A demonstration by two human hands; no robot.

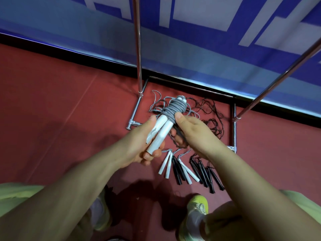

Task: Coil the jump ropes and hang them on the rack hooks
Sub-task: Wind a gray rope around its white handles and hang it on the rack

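Down on the red floor (52, 105), inside the rack (139, 49) base, is where most of the ropes sit, so they're right under where they'll end up hanging. The rack's two chrome uprights rise past the camera; I can't see any hooks from here, they're out of view up top.

Floor pile (187, 164): handles fanned toward the feet, cords tangled behind. I count two white pairs, so two white ropes, plus a bunch of black handles, maybe eight or so, hard to be sure since they overlap.

Then the one being worked: a white rope (175, 106) held up over the pile, grey cord wound tight round the top of its two handles. Left hand (139, 146) grips the handle ends to keep them together. Right hand (191, 129) pinches the coil with the thumb, probably so the wraps don't spring loose, and seems to have something dark tucked in the fingers too.
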